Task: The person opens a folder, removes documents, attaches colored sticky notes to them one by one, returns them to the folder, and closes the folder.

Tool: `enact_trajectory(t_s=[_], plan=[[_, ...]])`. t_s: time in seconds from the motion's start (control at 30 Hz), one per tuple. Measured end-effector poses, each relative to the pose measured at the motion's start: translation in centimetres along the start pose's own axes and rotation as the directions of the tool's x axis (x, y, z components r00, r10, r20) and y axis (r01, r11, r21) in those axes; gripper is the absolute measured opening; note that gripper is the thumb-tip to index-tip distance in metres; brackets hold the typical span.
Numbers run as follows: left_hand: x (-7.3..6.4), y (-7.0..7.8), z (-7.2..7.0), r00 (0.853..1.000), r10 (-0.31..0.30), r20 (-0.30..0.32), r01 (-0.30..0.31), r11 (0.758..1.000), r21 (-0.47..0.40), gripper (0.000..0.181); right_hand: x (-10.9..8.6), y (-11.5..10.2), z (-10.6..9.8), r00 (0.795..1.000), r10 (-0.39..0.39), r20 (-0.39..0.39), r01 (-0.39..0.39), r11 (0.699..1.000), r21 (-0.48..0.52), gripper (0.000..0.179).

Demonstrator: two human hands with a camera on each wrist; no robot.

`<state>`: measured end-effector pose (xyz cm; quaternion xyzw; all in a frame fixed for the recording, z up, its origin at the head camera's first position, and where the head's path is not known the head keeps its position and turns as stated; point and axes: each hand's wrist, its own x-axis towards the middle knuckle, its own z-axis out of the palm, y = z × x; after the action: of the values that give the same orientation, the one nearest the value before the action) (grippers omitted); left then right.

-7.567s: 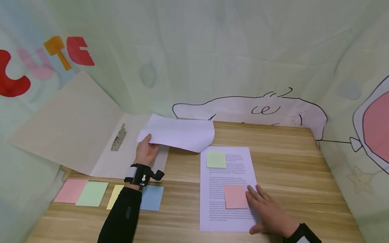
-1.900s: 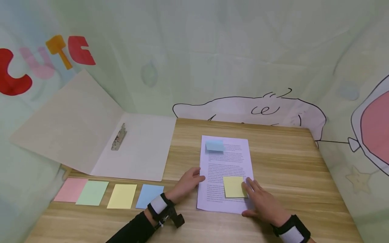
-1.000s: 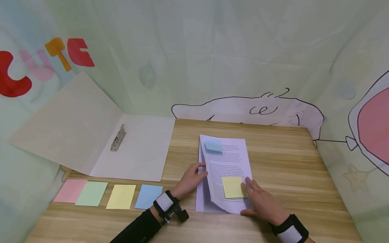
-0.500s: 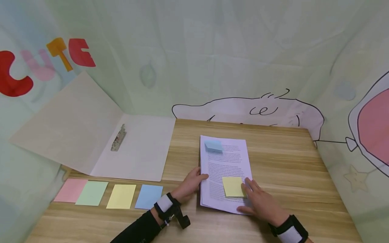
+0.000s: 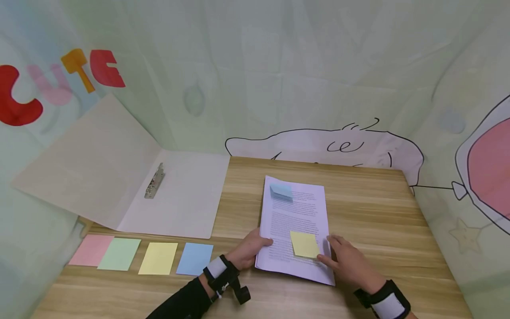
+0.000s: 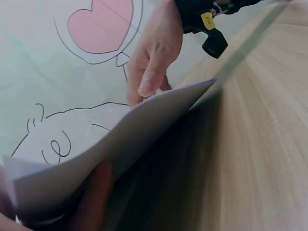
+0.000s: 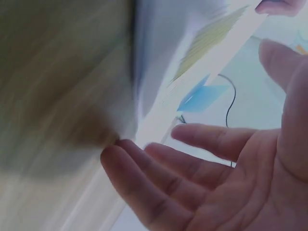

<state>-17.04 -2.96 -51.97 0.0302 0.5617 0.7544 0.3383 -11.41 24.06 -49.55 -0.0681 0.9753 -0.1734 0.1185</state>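
A stack of printed sheets (image 5: pixel 295 212) is raised at its near side and tilted over the wooden table. On its top page are a curling blue sticky note (image 5: pixel 281 192), upper left, and a yellow sticky note (image 5: pixel 304 244), lower right. My left hand (image 5: pixel 248 249) grips the left edge, thumb on top and fingers beneath; the left wrist view shows a finger (image 6: pixel 96 195) under the paper. Along the right edge is my right hand (image 5: pixel 352 266), its fingertips at the sheets and its thumb beside the yellow note. In the right wrist view its fingers (image 7: pixel 187 166) are extended and spread.
An open folder (image 5: pixel 187 212) with a metal clip (image 5: pixel 154 181) lies at the left, its cover leaning on the curtain. In front of it are pink (image 5: pixel 91 250), green (image 5: pixel 119 254), yellow (image 5: pixel 158 258) and blue (image 5: pixel 195 258) sticky notes in a row.
The page with blue and yellow notes now covers the one with green and pink. The left hand lifted its edge, then gripped the stack, which rose and tilted. The right hand slid outward.
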Motion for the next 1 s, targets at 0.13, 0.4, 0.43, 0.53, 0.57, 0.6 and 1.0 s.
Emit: enact_trajectory(t_s=[0.13, 0.4, 0.43, 0.53, 0.57, 0.6, 1.0], plan=[[0.0, 0.5, -0.2, 1.000, -0.009, -0.008, 0.008, 0.999, -0.035, 0.052, 0.2, 0.5, -0.6, 0.997, 0.074, 0.014, -0.074, 0.997, 0.029, 0.062], [-0.1, 1.3, -0.1, 1.000, -0.026, -0.015, 0.025, 0.996, -0.081, 0.049, 0.2, 0.8, -0.9, 0.985, 0.153, 0.075, -0.164, 0.973, 0.163, 0.047], [-0.1, 1.3, -0.1, 1.000, -0.026, -0.015, 0.025, 0.996, -0.085, 0.049, 0.3, 0.9, -0.9, 0.985, 0.155, 0.074, -0.166, 0.968, 0.187, 0.048], [-0.1, 1.5, -0.1, 0.999, -0.028, -0.017, 0.026, 0.996, -0.089, 0.049, 0.3, 0.9, -0.9, 0.983, 0.164, 0.083, -0.181, 0.942, 0.283, 0.046], [-0.1, 1.5, -0.1, 1.000, -0.025, -0.017, 0.023, 0.996, -0.092, 0.049, 0.3, 0.9, -0.9, 0.981, 0.172, 0.090, -0.192, 0.930, 0.314, 0.044], [-0.1, 1.5, -0.1, 1.000, -0.019, -0.017, 0.018, 0.996, -0.093, 0.049, 0.3, 0.9, -0.9, 0.979, 0.179, 0.093, -0.200, 0.919, 0.340, 0.041], [0.8, 0.9, -0.2, 1.000, 0.016, -0.015, -0.017, 0.999, -0.049, 0.049, 0.7, 0.2, -1.2, 0.965, 0.250, 0.082, -0.252, 0.789, 0.561, 0.031]])
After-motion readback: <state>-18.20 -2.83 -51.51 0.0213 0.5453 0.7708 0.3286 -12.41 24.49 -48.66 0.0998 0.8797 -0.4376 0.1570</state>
